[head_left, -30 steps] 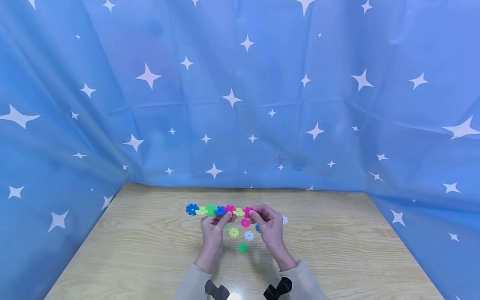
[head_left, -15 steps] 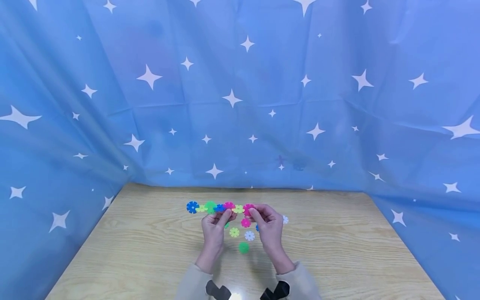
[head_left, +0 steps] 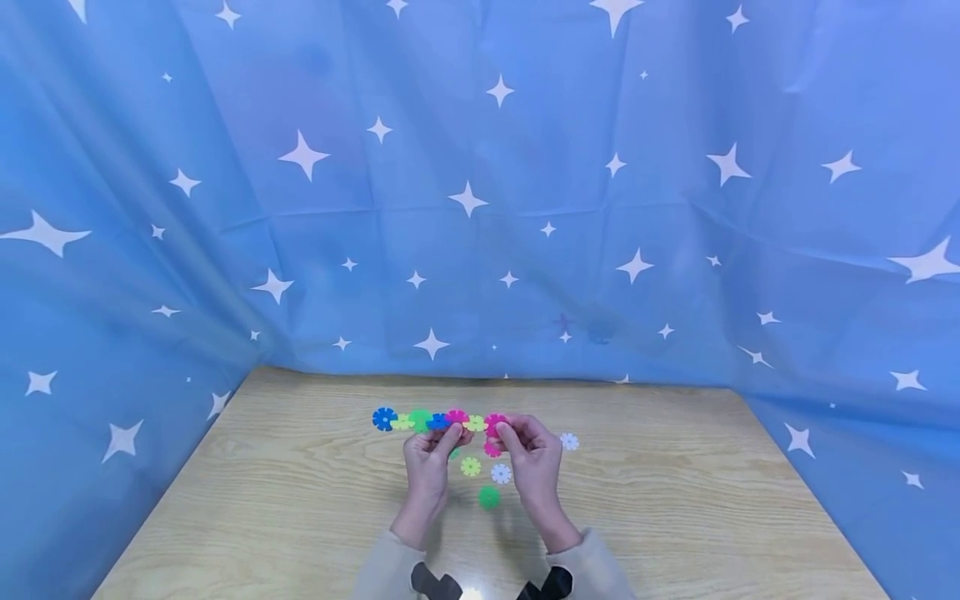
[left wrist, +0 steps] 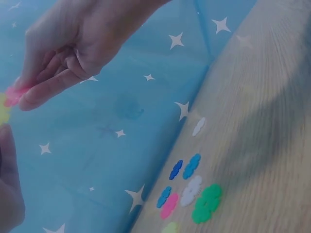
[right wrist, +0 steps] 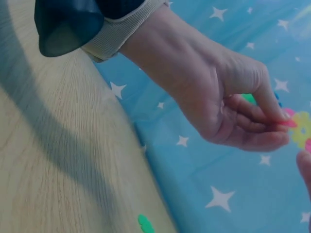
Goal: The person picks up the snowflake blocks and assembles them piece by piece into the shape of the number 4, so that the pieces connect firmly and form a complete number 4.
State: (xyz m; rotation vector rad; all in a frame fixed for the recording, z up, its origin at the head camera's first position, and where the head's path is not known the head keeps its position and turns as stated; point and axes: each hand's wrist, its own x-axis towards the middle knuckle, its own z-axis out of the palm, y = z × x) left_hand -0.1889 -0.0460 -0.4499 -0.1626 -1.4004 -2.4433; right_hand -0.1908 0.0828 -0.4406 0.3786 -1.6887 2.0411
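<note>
A straight chain of notched plastic discs in blue, yellow, green and pink is held up above the table. My left hand pinches its middle pink disc between thumb and fingers. At the chain's right end, my right hand pinches another pink disc, whose edge meets the yellow disc beside it. The left wrist view shows the right fingers on that pink disc, with my left thumb at the lower left. Across in the right wrist view, a yellow disc sits between both hands.
Loose discs lie on the wooden table below the hands: green, yellow, white and another white one to the right. Pink and blue ones appear in the left wrist view. A blue star-print cloth hangs behind.
My right hand has shifted slightly left and down, now covering a blue disc on the table and part of a pink one. Both hands keep their pinch throughout.
</note>
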